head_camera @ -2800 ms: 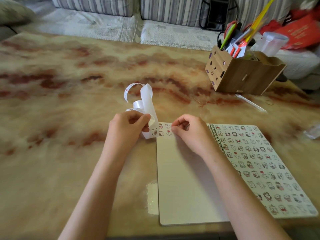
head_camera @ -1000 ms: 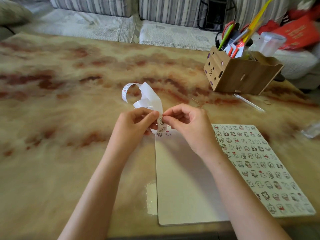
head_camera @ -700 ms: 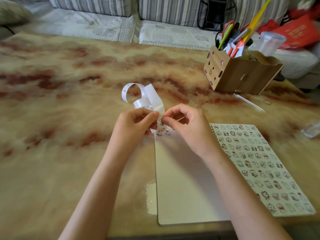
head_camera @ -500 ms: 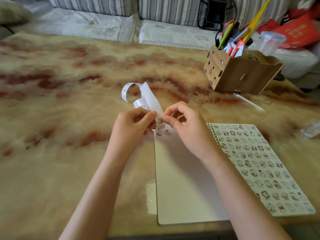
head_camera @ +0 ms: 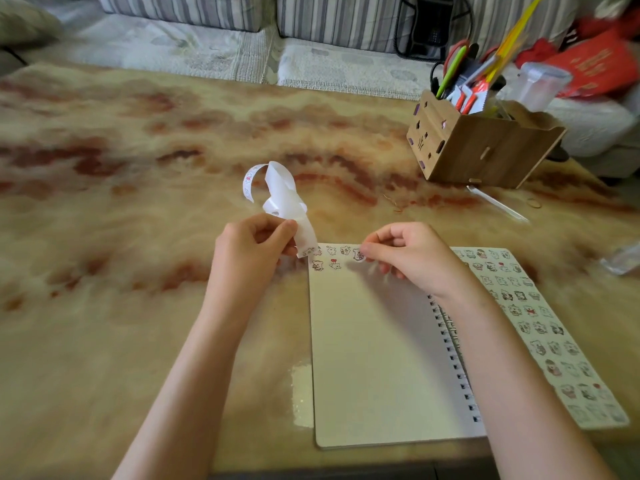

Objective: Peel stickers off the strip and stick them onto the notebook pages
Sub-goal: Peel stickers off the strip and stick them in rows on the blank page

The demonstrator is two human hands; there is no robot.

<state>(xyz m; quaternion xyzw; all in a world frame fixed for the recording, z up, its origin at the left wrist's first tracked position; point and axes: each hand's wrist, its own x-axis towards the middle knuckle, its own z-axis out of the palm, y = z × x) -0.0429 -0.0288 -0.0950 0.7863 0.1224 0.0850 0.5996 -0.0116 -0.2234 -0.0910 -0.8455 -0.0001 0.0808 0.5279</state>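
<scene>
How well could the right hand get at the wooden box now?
Probably yes: nothing stands between the right hand and the wooden box on the table, though its fingers pinch a sticker.

The right hand [head_camera: 405,254] is off the strip [head_camera: 284,199], now at 3 o'clock of the left hand [head_camera: 252,247], pinching a sticker [head_camera: 358,255] on the notebook page [head_camera: 374,341].

Marbled tan-and-red table [head_camera: 138,306]. Carries an open spiral notebook [head_camera: 374,358] at 5 o'clock, a wooden organiser [head_camera: 485,150] at 2 o'clock, a clear stick [head_camera: 497,203] just beside it.
</scene>
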